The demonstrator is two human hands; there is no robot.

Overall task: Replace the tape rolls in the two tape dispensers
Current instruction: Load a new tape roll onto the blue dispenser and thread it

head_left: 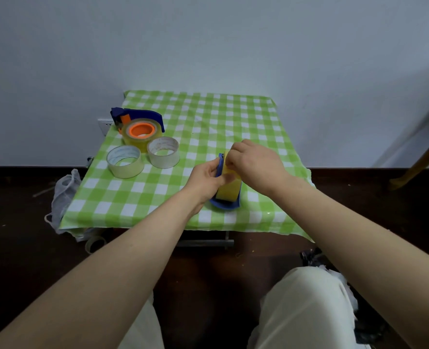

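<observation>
A blue tape dispenser (224, 204) stands on edge on the green checked table (133, 195), holding a yellowish tape roll (229, 188). My left hand (204, 178) grips the dispenser's left side, thumb on the roll. At the top of the roll, my right hand (255, 162) has its fingers curled down and pinching there; what exactly it pinches is hidden. A second blue dispenser (143, 116) with an orange hub lies flat at the back left, loaded with a full roll (141, 133). Two nearly used-up rolls (125, 161) (163, 152) sit in front of it.
A white plastic bag (63, 195) hangs off the table's left edge, with another roll (95, 244) on the dark floor below it. A wall socket (105, 124) sits behind the back-left corner. A wooden leg (419, 159) leans at far right.
</observation>
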